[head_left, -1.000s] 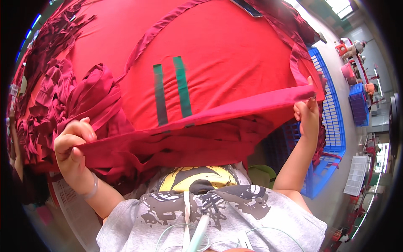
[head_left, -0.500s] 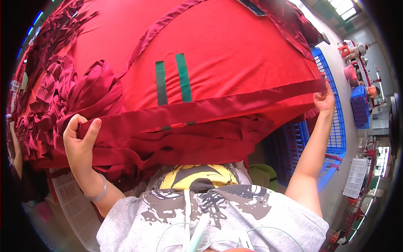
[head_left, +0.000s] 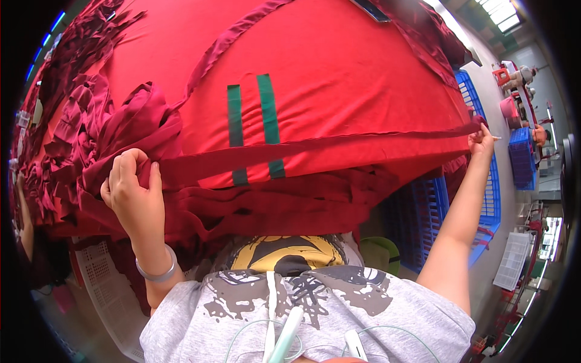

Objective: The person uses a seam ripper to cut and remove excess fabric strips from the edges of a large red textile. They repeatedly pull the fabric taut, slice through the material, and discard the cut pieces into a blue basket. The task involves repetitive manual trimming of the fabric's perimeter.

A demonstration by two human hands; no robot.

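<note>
A long dark-red fabric strip (head_left: 315, 145) is stretched across the front of a table covered in bright red cloth (head_left: 339, 78). My left hand (head_left: 134, 181) pinches the strip's left end, close to a heap of gathered dark-red fabric (head_left: 142, 118). Out to the right, past the table's corner, my right hand (head_left: 481, 142) grips the other end. The strip passes over two green tape strips (head_left: 268, 109) on the red cloth. More dark-red strips (head_left: 284, 199) lie bunched along the near edge, between the held strip and my body.
A blue plastic basket (head_left: 478, 181) stands at the table's right side, and a white perforated basket (head_left: 106, 278) at the lower left. A dark flat device (head_left: 370, 9) lies at the far edge. At the far left shows another person's arm (head_left: 25, 218).
My left hand has moved right and slightly up, turning its back upward. My right hand has shifted slightly right. The strip has narrowed and lifted, uncovering more of the green tape below it.
</note>
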